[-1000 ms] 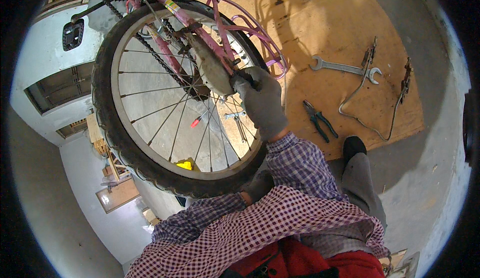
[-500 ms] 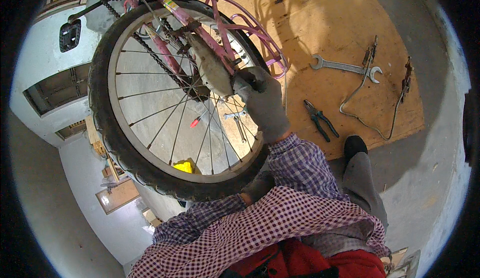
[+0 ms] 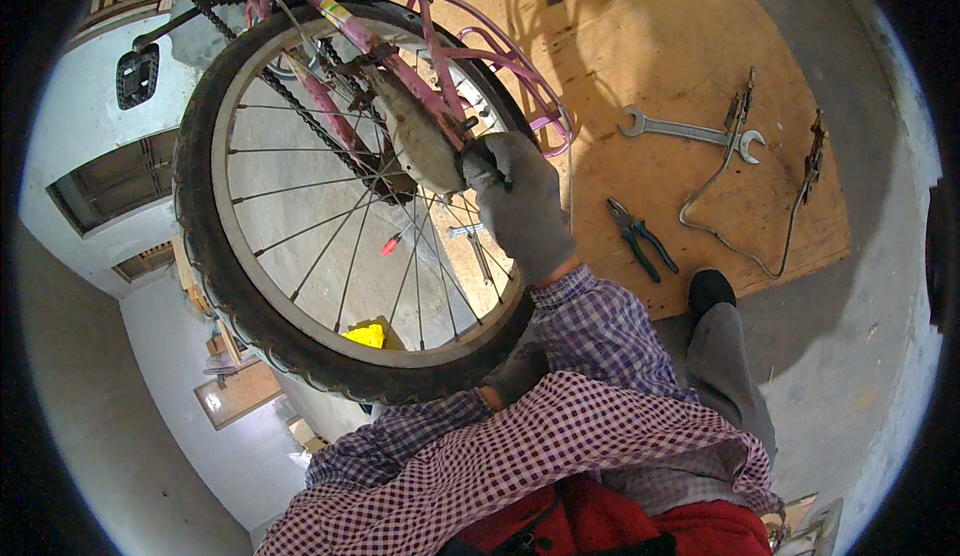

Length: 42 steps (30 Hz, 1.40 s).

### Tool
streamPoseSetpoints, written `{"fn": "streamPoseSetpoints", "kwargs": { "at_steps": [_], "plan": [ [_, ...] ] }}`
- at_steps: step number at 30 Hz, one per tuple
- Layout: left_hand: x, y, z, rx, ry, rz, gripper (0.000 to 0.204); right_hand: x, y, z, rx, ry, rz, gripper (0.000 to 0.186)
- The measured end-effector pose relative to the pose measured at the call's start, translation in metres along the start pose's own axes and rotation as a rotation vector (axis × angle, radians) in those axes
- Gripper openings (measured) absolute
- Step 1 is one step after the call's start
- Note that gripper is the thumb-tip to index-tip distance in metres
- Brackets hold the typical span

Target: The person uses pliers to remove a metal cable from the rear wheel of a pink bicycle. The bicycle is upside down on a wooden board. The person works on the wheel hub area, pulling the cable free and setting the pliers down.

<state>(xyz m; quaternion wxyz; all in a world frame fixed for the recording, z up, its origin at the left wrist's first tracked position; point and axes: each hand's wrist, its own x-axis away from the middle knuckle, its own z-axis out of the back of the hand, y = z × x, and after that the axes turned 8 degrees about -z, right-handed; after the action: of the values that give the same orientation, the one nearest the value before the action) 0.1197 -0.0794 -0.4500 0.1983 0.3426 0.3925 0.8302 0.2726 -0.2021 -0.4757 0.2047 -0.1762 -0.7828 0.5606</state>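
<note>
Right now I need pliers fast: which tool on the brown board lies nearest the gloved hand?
The black-handled pliers, just right of the right hand; the wrench lies farther off.

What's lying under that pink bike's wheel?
Through the wheel spokes: a red-handled tool, a small wrench and something yellow on the floor. The tyre and gloved right hand hide the rest.

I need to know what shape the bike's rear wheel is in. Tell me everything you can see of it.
The rear wheel sits in the pink frame of an upturned bicycle. It has a black knobby tyre, a pale metal rim and thin wire spokes running to a hub hidden behind a worn, dull chain guard. The right hand, in a grey glove, grips at the axle. The left hand reaches the tyre's lower edge. The chain runs alongside.
</note>
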Motion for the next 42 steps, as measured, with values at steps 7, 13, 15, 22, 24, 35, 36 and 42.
{"fn": "streamPoseSetpoints", "kwargs": {
  "at_steps": [7, 13, 15, 22, 24, 35, 36, 42],
  "plan": [
    [0.002, -0.001, -0.001, -0.002, -0.003, -0.002, 0.042, 0.001, 0.003, -0.006, 0.016, 0.098, 0.076, 0.018],
    [0.004, -0.001, -0.001, -0.002, -0.004, 0.000, 0.042, 0.001, 0.000, -0.002, 0.035, 0.047, 0.008, 0.023],
    [0.005, -0.001, 0.000, -0.004, -0.002, 0.000, 0.041, 0.002, -0.002, -0.001, 0.012, 0.026, -0.052, 0.023],
    [0.006, -0.001, 0.002, -0.003, -0.010, 0.007, 0.041, -0.006, -0.007, 0.002, -0.100, -0.011, -0.037, 0.023],
    [0.006, 0.000, 0.002, -0.003, -0.013, 0.008, 0.041, -0.007, -0.011, 0.005, -0.084, -0.061, -0.136, 0.023],
    [0.006, -0.001, 0.000, 0.005, -0.021, 0.013, 0.040, -0.001, -0.023, -0.002, 0.188, 0.082, 0.000, 0.025],
    [0.005, -0.001, 0.001, 0.008, -0.020, 0.012, 0.040, 0.002, -0.024, -0.003, 0.188, 0.104, -0.004, 0.027],
    [0.006, -0.003, 0.002, 0.011, -0.020, 0.009, 0.039, 0.008, -0.028, -0.011, 0.142, 0.174, -0.087, 0.025]
  ]
}}
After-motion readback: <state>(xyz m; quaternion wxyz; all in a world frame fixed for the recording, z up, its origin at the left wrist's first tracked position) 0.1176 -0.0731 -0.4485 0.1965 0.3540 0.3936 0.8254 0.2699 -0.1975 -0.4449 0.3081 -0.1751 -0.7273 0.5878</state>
